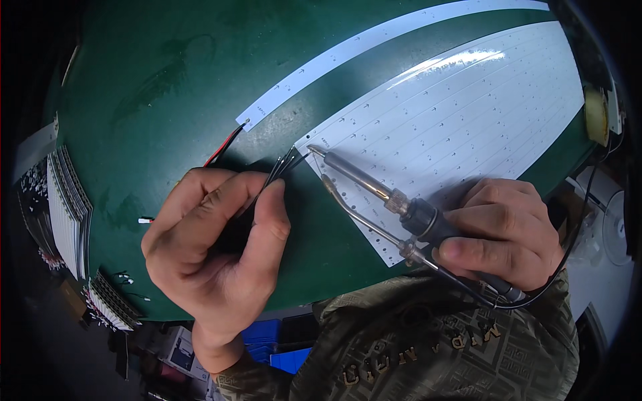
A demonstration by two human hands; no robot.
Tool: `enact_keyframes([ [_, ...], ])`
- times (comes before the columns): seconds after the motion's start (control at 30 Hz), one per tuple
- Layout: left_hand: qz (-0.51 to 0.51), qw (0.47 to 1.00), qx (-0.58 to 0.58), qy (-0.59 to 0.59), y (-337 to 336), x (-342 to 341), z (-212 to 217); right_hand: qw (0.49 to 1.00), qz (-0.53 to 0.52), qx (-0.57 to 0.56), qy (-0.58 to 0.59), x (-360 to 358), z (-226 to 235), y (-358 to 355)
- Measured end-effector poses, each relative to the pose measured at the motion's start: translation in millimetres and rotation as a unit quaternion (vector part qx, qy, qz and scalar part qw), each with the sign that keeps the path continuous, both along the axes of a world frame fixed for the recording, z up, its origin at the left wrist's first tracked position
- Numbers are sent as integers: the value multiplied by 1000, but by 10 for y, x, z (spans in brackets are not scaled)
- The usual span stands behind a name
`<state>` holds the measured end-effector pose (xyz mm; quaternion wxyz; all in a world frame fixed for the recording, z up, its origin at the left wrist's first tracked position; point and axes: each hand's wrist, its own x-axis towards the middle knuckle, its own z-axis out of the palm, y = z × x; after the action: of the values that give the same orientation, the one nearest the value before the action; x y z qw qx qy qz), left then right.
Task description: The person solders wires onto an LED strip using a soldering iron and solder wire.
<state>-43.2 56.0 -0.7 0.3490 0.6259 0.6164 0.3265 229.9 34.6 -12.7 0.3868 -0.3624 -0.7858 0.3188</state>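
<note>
My left hand [221, 247] pinches a small bunch of thin black wires [279, 168] between thumb and forefinger, their bare tips pointing up and right. One wire end reaches the near left corner of a white circuit-board panel [461, 127] made of long strips side by side. In my right hand [508, 230] is a soldering iron [358, 177], its tip at that same corner. A thin curved metal tube [368, 220] runs alongside the iron and ends just short of its tip. Whether the tip touches the wire I cannot tell.
Beyond the panel lies a separate white strip [321, 70] with red and black wires [226, 144] at its end. Stacked strips [67, 207] stand along the left of the green table [154, 80]. A yellowish roll [595, 117] sits at the right edge. The iron's black cable [576, 244] loops past my right hand.
</note>
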Motion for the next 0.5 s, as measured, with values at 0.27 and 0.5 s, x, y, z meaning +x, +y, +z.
enact_keyframes([
  [0.27,-2,1000,1,13,-2,-1,6,1000,-9,3,2,-23,-30,-5],
  [0.5,17,1000,-11,10,-7,-1,7,1000,-2,9,2,-9,-41,4],
])
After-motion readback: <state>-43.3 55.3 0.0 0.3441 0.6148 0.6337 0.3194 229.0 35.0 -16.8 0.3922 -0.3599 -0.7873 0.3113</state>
